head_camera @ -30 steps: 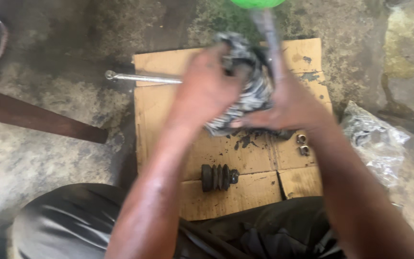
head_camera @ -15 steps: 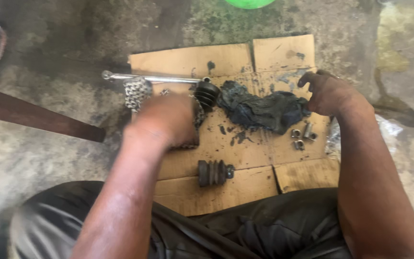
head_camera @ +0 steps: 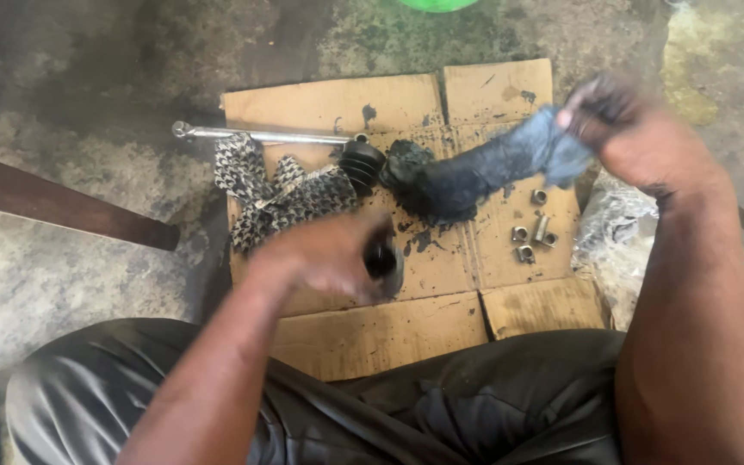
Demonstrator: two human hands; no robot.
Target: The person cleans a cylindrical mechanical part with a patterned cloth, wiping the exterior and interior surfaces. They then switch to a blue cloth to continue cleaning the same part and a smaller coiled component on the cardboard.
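Grip: right hand pinches greasy rag; left hand clasps black rubber part. Risk: grease-slick fingers dropping either.

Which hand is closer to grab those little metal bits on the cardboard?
Probably the right hand. It is up at the right side, holding the dirty cloth, and the little metal bits lie just below it. The left hand already grips a small black part and sits further left.

I see cardboard on the floor, a metal rod along its top edge, a patterned cloth, small metal bits, and a plank.
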